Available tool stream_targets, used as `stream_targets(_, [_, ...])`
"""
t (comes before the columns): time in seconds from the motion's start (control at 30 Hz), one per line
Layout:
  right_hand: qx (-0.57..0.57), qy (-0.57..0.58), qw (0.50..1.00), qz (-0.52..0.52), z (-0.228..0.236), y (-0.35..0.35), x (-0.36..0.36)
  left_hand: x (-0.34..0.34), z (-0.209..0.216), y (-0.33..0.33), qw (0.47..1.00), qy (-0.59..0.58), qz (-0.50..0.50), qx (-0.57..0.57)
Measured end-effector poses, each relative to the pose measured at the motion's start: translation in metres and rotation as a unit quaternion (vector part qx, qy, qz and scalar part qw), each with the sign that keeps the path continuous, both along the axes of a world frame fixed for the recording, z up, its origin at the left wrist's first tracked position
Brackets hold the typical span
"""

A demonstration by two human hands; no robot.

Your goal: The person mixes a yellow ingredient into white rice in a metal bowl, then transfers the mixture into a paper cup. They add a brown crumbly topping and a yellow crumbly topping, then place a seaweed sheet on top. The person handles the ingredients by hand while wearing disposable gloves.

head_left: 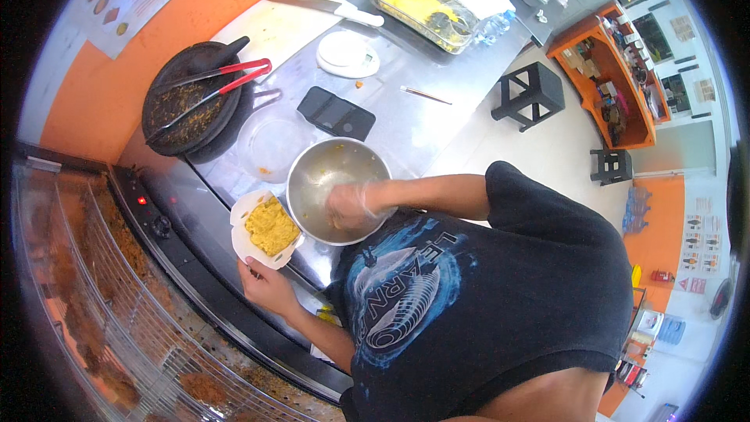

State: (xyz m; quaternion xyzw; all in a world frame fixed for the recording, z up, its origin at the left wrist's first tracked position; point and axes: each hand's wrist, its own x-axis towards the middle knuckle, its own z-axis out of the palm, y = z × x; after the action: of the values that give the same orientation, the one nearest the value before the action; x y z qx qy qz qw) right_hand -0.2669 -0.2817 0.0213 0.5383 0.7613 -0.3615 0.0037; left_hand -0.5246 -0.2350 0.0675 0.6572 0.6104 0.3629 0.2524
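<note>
Two-handed work: pinching the edge of a white box [247, 250] of yellow mash [271, 227] with the left hand [268, 287], just beside the steel bowl [311, 181] at its eight o'clock, with the right hand [351, 205], seemingly clear-gloved, down inside that bowl, too blurred to tell whether spread or pressed together. Around that bowl, over the metal counter [414, 121]: at ten o'clock, a clear dish [262, 141] and, farther out, a round dark vessel [201, 137] with red-handled tongs [244, 80] across it; at twelve, a phone [336, 113], then a white scale [344, 45] and a knife [332, 8]; at one, a clear tray [402, 23] of yellow food [414, 4].
</note>
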Motion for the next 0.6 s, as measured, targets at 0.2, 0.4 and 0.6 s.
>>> stream_targets(0.2, [0.179,-0.121,0.974,-0.063,0.018,0.0,0.006,-0.002,-0.001,0.002,1.0,0.009,-0.01,0.0])
stream_targets(0.4, [-0.056,-0.011,0.997,0.051,0.045,0.001,0.001,-0.002,-0.001,0.002,1.0,-0.013,-0.005,0.001])
stream_targets(0.6, [0.131,0.24,0.961,-0.028,0.109,0.032,0.007,-0.004,0.002,0.002,0.999,0.001,-0.026,0.022])
